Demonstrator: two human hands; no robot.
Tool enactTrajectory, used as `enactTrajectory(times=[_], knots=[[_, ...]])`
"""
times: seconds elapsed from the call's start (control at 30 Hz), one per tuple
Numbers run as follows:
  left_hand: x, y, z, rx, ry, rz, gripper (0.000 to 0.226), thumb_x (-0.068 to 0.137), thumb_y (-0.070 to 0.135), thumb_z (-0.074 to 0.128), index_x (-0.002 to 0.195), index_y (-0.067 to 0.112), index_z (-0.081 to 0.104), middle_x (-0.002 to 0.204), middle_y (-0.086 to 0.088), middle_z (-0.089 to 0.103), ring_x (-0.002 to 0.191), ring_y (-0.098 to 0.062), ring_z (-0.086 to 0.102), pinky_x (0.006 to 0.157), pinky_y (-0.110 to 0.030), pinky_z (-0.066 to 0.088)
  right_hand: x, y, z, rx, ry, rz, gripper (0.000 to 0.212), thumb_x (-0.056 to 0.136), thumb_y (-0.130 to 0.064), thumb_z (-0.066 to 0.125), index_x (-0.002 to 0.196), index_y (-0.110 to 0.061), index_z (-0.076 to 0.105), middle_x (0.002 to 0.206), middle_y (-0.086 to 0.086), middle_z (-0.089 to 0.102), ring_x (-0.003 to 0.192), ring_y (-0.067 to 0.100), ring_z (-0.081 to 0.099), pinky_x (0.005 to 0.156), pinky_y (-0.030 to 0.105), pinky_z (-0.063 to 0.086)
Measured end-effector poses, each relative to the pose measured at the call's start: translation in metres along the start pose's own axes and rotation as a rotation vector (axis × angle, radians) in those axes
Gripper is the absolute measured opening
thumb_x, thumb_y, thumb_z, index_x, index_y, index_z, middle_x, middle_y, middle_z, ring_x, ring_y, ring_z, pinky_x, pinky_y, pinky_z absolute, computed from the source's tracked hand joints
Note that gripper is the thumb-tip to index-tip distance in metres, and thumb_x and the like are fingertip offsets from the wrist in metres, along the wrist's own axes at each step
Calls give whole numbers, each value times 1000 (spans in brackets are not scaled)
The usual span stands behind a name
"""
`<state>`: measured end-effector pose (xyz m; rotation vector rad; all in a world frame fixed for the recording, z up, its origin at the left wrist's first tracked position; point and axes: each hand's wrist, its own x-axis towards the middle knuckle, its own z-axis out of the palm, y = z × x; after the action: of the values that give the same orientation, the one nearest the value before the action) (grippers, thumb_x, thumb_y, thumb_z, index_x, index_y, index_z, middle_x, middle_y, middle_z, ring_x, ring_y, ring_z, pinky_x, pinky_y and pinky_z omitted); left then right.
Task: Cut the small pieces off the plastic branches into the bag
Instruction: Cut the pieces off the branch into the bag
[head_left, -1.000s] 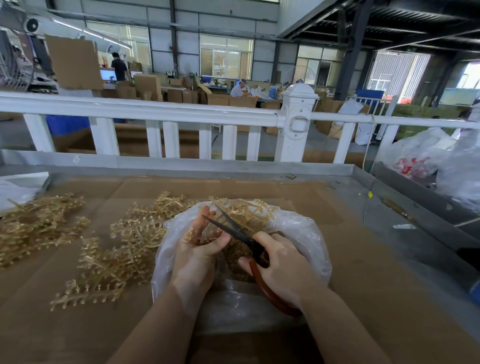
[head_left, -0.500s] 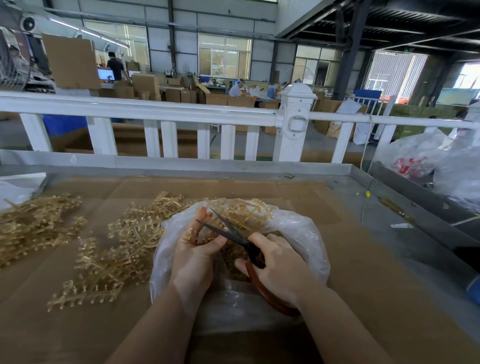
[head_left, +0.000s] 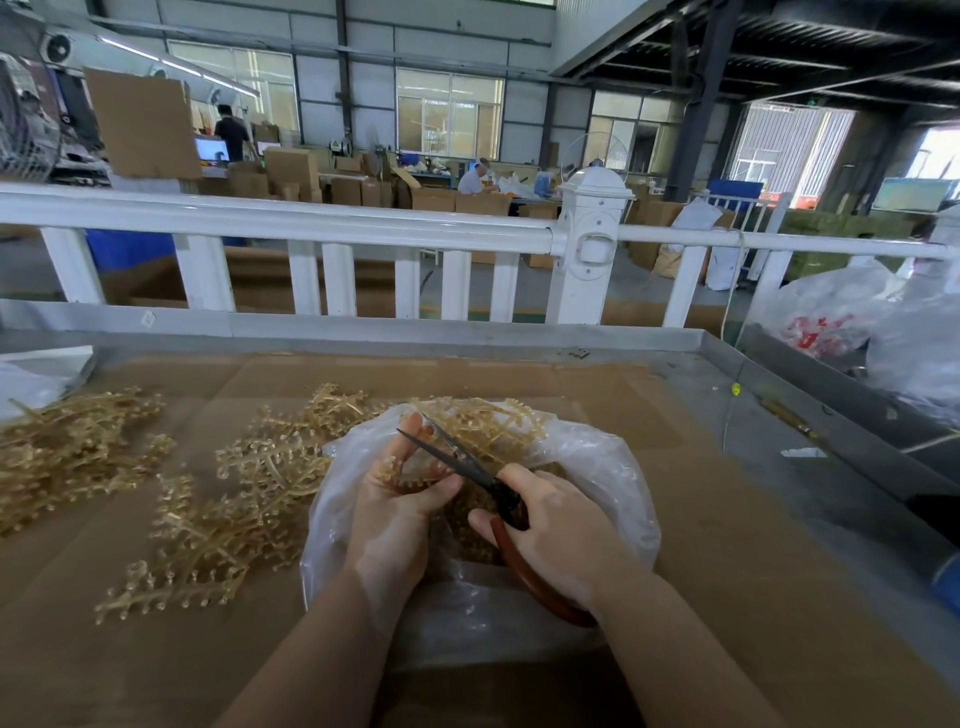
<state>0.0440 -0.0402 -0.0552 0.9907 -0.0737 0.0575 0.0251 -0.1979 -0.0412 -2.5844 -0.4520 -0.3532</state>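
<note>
The person works at a counter (head_left: 727, 519) covered in brown cardboard, with a metal rim along its far and right edges. A clear plastic bag (head_left: 613, 467) lies open near the middle of the near edge, and both hands are over its mouth.

The left hand (head_left: 395, 509) holds a golden plastic branch (head_left: 410, 478) above the bag; its grip is a pinch, thumb pressed across the branch against curled fingers, with one finger raised along the blades. The right hand (head_left: 556, 535) wraps its grip round the red-brown handles of the scissors (head_left: 467, 467). The dark blades stand parted in a narrow V, their tips beside the left fingertips, just over the branch.

Inside the bag, under the hands, lies a heap of small golden pieces (head_left: 467, 525). More branches (head_left: 483, 421) rest on the bag's far lip.

A loose pile of branches (head_left: 234, 499) spreads on the cardboard just left of the bag, touching its side. A second pile (head_left: 67, 452) lies well apart, toward the left edge, near a bit of white plastic at the far left corner.

Behind the far edge runs a white railing (head_left: 311, 223). Past the right edge sit other plastic bags (head_left: 857, 322), one showing red print.
</note>
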Motion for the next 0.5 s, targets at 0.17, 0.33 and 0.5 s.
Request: enactTrajectory(times=[0.17,0.33,0.5], knots=[[-1,0,0,-23,14,11,66,64,-14,63,125,11,60,108,-18,70,103,-31,67,87,-43,56,-2,-1,0,-26,8,-16,39,87,-59,53,116,-33,53,98,-13,56,86,1,46,68,8,32],[-1,0,-1,-10,35,-16,75,65,-14,63,134,15,54,108,-16,71,101,-28,68,79,-37,59,-3,-1,1,-48,31,-29,40,87,-57,54,118,-31,54,98,-12,59,85,1,48,73,11,35],[-1,2,1,-48,12,-7,69,61,-14,64,119,25,63,109,-13,71,102,-24,69,81,-34,58,-3,0,4,-67,51,-27,35,88,-54,55,112,-30,57,95,-11,65,84,3,57,72,11,38]])
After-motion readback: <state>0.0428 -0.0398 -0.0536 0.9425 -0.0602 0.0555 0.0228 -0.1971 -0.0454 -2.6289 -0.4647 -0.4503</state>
